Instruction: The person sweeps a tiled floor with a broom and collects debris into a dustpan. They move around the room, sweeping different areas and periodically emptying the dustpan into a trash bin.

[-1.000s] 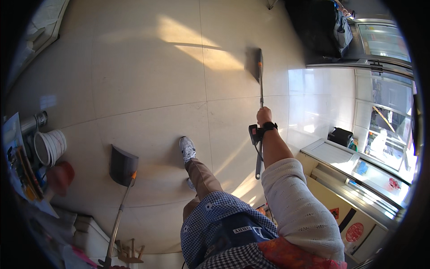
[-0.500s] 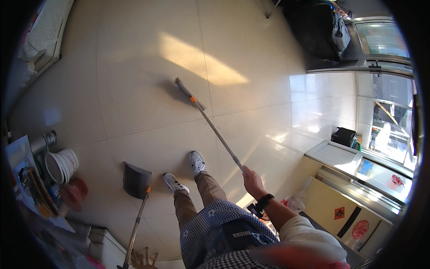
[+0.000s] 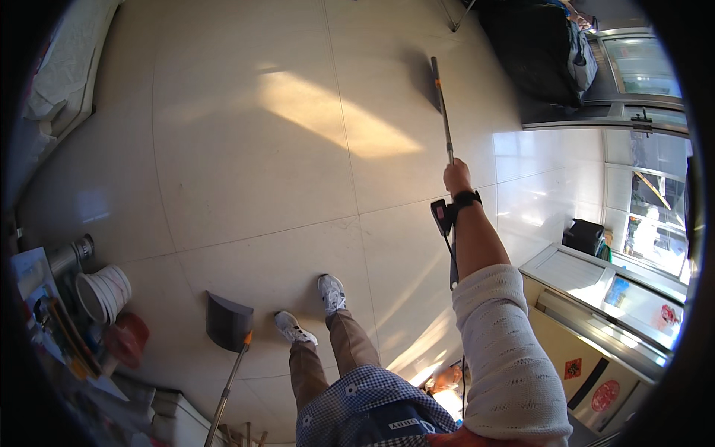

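Observation:
With the arm stretched far forward, my right hand [image 3: 457, 177] is wrapped round the grey metal handle of a broom [image 3: 445, 119]. The broom's dark head shows narrow near the top, beyond an orange collar, with a shadow beside it on the tiles. A black band with a small device sits on my right wrist. To the left of my shoes stands a dark grey dustpan [image 3: 229, 322] with an orange joint. Its long handle runs down out of the lower edge, where my left hand does not show.
Pale tiled floor [image 3: 253, 186] spreads ahead, with a sunlit patch. A white bucket [image 3: 103, 294] and red container [image 3: 128, 339] stand at left. A large black covered object [image 3: 529, 52] is at far right; below it are a black bin [image 3: 583, 236] and a cream cabinet [image 3: 555, 305].
My right arm has reached forward, and the broom has swung from the middle of the floor to the far right. The dustpan has stayed almost where it was.

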### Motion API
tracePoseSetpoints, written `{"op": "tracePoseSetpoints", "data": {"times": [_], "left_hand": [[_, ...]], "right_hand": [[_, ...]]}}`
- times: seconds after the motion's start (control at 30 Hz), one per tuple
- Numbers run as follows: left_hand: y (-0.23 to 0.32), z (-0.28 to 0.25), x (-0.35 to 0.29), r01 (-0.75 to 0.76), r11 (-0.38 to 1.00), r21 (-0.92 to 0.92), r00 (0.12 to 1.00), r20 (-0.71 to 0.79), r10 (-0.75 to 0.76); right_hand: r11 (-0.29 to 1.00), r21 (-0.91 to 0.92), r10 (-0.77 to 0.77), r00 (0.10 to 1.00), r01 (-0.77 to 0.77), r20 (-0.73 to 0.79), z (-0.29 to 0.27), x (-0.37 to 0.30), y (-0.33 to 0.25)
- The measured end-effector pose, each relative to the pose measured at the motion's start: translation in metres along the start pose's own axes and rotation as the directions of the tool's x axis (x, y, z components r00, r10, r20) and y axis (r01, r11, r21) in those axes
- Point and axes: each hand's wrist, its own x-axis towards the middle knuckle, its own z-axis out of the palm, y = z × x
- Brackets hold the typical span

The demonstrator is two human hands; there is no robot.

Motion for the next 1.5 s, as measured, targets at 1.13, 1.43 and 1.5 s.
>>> {"op": "tracePoseSetpoints", "data": {"times": [1.13, 1.43, 1.5], "left_hand": [[0.168, 0.183, -0.017, -0.823, 0.546, -0.156, 0.296, 0.703, 0.646], [0.269, 0.421, -0.069, 0.472, 0.868, -0.153, -0.105, 0.968, 0.228], [0.251, 0.411, -0.064, 0.556, 0.82, -0.136, -0.071, 0.975, 0.21]], "right_hand": [[0.971, 0.179, -0.146, 0.985, 0.16, -0.09, 0.06, -0.045, -0.144], [0.764, 0.64, -0.165, 0.934, -0.082, 0.317, 0.109, -0.039, -0.222], [0.804, 0.592, -0.202, 0.907, -0.062, 0.37, 0.124, -0.074, -0.228]]}}
